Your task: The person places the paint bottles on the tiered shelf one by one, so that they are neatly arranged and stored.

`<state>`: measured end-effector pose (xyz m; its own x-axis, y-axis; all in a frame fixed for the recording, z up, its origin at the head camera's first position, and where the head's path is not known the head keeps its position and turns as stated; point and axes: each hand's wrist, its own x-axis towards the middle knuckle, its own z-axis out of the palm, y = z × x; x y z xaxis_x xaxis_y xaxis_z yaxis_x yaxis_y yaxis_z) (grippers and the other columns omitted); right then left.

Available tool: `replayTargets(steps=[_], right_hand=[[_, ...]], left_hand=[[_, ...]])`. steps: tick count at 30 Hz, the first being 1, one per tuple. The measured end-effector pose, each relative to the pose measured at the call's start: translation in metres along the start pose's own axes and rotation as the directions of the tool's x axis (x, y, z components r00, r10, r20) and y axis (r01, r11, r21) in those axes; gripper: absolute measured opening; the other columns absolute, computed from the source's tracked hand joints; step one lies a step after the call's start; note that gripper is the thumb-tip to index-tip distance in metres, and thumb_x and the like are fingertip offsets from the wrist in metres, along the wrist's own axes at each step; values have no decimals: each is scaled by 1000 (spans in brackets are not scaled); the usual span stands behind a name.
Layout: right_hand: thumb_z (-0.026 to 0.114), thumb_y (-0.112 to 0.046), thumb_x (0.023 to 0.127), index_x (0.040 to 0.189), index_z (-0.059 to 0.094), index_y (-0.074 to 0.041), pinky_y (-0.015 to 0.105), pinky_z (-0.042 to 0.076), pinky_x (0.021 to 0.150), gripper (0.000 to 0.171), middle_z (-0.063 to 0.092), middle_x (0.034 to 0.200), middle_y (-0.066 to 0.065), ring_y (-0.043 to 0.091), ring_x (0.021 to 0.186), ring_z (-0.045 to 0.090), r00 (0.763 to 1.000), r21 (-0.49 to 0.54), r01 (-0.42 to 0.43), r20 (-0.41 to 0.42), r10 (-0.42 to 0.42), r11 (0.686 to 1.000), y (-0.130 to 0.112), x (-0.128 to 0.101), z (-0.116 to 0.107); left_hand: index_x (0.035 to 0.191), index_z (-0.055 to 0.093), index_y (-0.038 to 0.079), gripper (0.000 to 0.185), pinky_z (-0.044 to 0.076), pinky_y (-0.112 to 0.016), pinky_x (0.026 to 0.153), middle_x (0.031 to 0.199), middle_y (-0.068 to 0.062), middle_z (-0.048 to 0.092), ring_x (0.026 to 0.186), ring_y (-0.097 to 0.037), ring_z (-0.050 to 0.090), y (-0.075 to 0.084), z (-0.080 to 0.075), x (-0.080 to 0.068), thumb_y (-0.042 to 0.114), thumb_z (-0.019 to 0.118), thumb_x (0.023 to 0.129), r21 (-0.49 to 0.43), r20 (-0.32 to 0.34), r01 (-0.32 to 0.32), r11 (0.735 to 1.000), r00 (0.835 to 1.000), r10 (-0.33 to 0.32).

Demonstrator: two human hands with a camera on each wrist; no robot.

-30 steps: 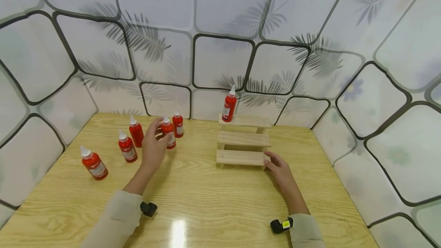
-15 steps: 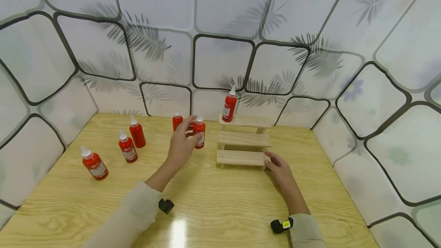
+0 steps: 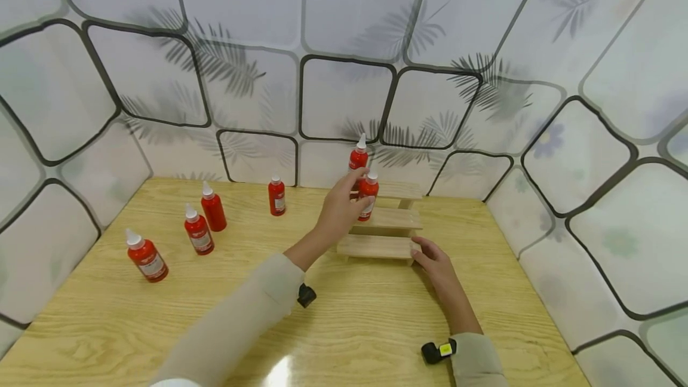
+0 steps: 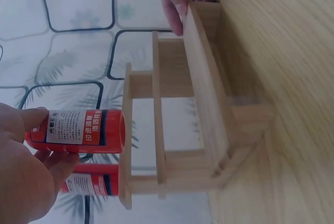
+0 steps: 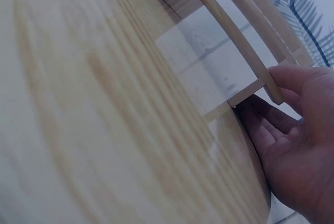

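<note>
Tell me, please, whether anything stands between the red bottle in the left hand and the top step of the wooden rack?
Nothing visible blocks it. The left hand holds the red bottle right at the top step of the wooden rack. Another red bottle stands on that step just beside it, which leaves free board to its right.

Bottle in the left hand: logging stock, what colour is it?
Red bottle, white cap; head view shows it best.

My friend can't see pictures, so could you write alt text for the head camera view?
A person's left hand holds a red bottle at a small wooden stepped rack on a wooden table, while the right hand rests against the rack's bottom step. Another bottle stands on the top step, and four more stand on the table to the left.
</note>
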<state>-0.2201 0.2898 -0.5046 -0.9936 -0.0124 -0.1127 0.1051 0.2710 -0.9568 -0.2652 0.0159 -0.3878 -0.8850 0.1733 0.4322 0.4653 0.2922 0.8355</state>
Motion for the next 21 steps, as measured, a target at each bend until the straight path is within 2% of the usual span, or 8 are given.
replayTargets(steps=[2,7,9,12,16,18,21], right_hand=[[64,-35,100,148,49,-11,35,39,114,56,35,161,11,27,150,31,1000,0,-2,1,2,1000,0,0,0],[64,-36,100,149,49,-13,22,44,104,56,39,159,11,24,145,39,1000,4,-9,4,9,1000,0,0,0],[63,-36,100,149,49,-14,20,45,102,56,40,158,10,24,143,40,1000,1,-10,3,10,1000,-1,0,0],[64,-36,100,149,49,-14,29,44,109,56,42,157,11,25,142,41,1000,0,-11,-1,11,1000,-2,-1,-1],[65,-36,99,148,50,-13,46,34,119,56,38,159,11,28,149,33,1000,3,-6,-8,6,1000,-1,-1,-2],[65,-36,99,148,49,-13,48,30,121,57,35,162,12,28,152,26,1000,4,-2,-5,2,1000,-1,0,-2],[65,-36,99,148,49,-12,49,29,122,57,33,162,12,29,153,24,1000,13,1,3,-1,1000,1,1,-2]], left_hand=[[145,51,18,57,56,-39,98,129,-8,62,116,-24,64,4,7,8,14,74,93,6,10,7,1000,1000,-7],[147,49,21,58,54,-36,101,132,-7,61,118,-23,62,12,20,27,15,72,95,20,24,-7,1000,1000,6],[149,48,22,59,54,-34,100,135,-6,60,120,-22,62,14,24,34,15,71,95,39,27,-17,999,999,16],[150,47,22,60,55,-34,99,140,-5,59,122,-21,62,17,29,43,16,71,95,54,33,-24,998,999,22],[149,46,24,59,55,-36,99,142,-3,59,124,-21,61,16,35,52,16,70,96,33,28,15,999,999,-16],[149,46,24,58,55,-37,98,142,-3,59,123,-21,62,15,38,56,16,70,96,14,19,39,999,999,-39],[149,46,23,58,55,-38,97,142,-5,59,122,-21,61,12,41,59,15,69,97,16,4,55,998,998,-55]])
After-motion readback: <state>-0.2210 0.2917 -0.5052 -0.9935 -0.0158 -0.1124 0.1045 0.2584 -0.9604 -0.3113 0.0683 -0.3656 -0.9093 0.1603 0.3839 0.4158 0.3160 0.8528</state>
